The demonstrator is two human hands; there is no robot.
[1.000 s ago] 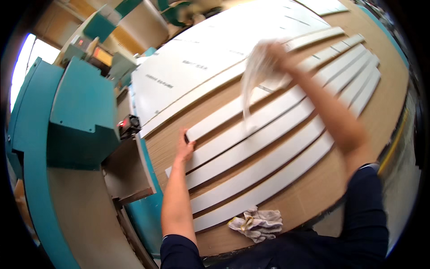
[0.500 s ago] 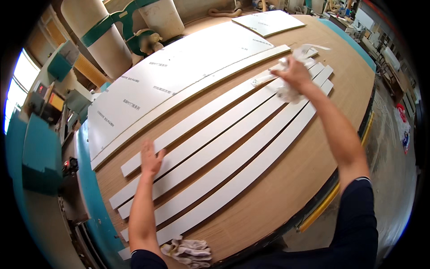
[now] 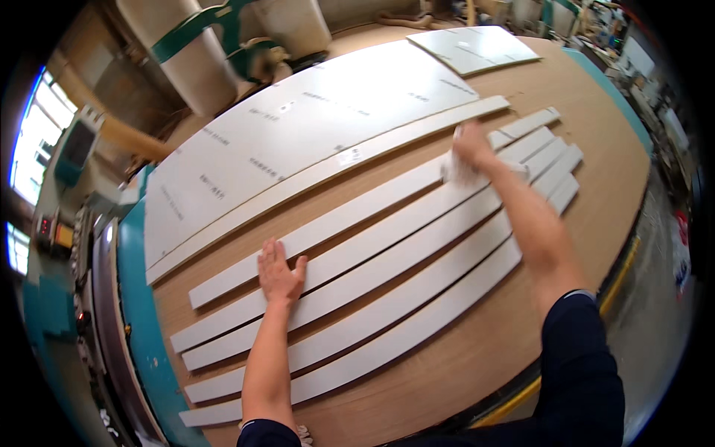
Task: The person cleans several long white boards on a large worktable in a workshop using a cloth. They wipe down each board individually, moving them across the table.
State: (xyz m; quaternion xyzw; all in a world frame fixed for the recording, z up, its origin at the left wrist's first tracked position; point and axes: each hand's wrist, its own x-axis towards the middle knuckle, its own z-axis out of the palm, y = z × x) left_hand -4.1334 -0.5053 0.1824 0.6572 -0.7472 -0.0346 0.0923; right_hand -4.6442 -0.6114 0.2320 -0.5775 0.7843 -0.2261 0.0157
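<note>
Several long white strips [image 3: 387,268] lie side by side on a brown wooden table [image 3: 477,357]. My left hand [image 3: 279,272] rests flat with fingers spread on the strips near their left ends. My right hand [image 3: 471,149] reaches far across and presses a white cloth [image 3: 456,170] onto the strips near their right ends. The fingers are closed over the cloth.
A large white sheet [image 3: 298,141] lies beyond the strips, with a smaller white panel [image 3: 473,48] at the far end. A teal machine edge [image 3: 138,313] runs along the table's left side, with wide ducts [image 3: 194,52] behind. A crumpled rag [image 3: 302,432] shows at the near edge.
My right hand with the cloth has slid left along the strips, nearer to me. The view has shifted, and my left hand stays flat on the strips.
</note>
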